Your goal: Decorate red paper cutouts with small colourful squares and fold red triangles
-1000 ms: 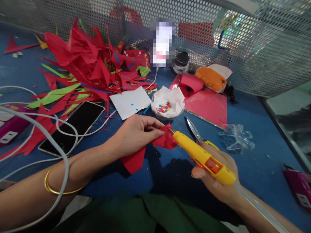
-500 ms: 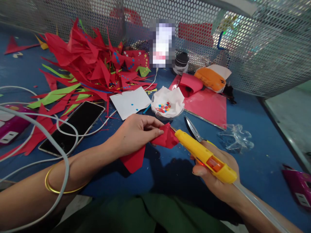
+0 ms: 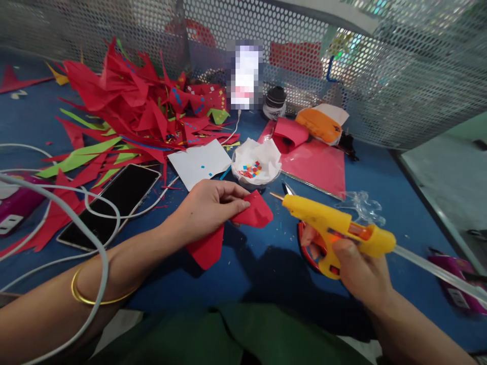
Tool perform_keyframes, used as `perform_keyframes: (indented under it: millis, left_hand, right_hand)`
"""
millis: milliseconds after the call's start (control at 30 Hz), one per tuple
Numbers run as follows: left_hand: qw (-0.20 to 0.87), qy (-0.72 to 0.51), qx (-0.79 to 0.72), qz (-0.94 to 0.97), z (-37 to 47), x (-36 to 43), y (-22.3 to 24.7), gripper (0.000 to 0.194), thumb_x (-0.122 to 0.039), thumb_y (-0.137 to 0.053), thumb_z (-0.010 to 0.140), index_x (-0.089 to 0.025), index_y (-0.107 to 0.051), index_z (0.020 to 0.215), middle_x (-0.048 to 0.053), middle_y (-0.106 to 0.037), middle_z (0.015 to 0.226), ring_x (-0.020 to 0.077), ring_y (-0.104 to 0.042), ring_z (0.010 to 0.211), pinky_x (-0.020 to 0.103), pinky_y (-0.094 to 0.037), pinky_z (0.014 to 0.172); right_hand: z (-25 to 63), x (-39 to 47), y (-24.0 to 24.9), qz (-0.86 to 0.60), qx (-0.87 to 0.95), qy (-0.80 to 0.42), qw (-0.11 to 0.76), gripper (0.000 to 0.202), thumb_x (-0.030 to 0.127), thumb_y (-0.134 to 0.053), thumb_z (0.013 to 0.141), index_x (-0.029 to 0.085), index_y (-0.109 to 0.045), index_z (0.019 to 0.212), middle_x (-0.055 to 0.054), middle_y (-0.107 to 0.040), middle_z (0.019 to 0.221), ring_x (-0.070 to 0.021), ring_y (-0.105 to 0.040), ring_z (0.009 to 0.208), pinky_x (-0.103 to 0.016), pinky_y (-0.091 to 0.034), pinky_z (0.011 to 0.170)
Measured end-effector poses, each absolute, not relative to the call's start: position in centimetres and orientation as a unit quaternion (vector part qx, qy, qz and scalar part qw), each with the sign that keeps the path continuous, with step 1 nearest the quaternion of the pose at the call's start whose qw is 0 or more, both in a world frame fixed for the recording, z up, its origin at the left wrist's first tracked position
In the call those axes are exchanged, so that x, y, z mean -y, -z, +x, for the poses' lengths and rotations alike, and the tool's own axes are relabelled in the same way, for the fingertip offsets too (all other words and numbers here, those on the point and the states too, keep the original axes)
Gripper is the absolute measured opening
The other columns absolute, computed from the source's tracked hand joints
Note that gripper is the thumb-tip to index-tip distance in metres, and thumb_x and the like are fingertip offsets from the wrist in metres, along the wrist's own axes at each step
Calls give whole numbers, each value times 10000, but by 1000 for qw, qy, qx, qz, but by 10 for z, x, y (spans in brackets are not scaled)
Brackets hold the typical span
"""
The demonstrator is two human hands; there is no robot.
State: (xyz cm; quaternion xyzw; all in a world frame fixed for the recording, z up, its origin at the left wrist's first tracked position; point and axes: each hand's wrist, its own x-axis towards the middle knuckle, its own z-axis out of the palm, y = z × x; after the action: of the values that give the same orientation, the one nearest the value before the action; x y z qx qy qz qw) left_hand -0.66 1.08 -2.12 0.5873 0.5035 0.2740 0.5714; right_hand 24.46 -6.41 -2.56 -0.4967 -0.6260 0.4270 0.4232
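Observation:
My left hand [image 3: 211, 205] pinches a folded piece of red paper [image 3: 255, 212] between thumb and fingers. A lower flap of the paper hangs down beneath the palm. My right hand [image 3: 359, 271] is wrapped round a yellow hot glue gun [image 3: 321, 215], with a clear glue stick [image 3: 429, 268] sticking out of its back. Its metal nozzle points left and stands apart from the paper. Partly hidden behind the glue gun lie scissors [image 3: 288, 189], of which a blade and a red handle show.
A paper-lined bowl [image 3: 255, 180] holds small coloured squares. Left of it are white paper [image 3: 200, 159], a dark phone [image 3: 114, 203], looping white cables [image 3: 101, 248] and a heap of red paper cutouts [image 3: 125, 96]. Red sheets [image 3: 315, 165] and clear plastic [image 3: 363, 208] lie to the right.
The glue gun has moved away from the red paper to the right and turned more level. The paper stays in my left hand. The whole view has shifted slightly.

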Motion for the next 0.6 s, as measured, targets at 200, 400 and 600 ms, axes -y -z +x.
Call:
perform_keyframes:
  millis: [200,400,600]
  left_hand:
    - [582,-265,-494,589,-8,-9,20,176,-258,-661,814,-171,-751,938,15,-751,736,125,-685,640,209,-538,605]
    - [569,-267,-487,607,-8,-9,20,180,-274,-665,807,-164,-753,918,21,-739,723,136,-672,646,232,-535,620]
    - [575,-262,-478,610,-8,-8,20,183,-298,-660,822,-175,-750,925,15,-744,736,129,-669,653,224,-522,633]
  right_hand:
    - [252,56,17,-524,590,-399,468,336,513,-544,915,213,-681,852,-56,-660,765,-157,-569,535,-283,-451,442]
    - [283,55,18,-614,590,-295,434,343,527,-527,909,247,-713,839,-47,-640,675,-205,-599,560,-297,-434,419]
    - [326,52,20,-742,538,-119,381,336,479,-510,898,219,-689,783,-77,-659,663,-230,-619,572,-315,-424,453]
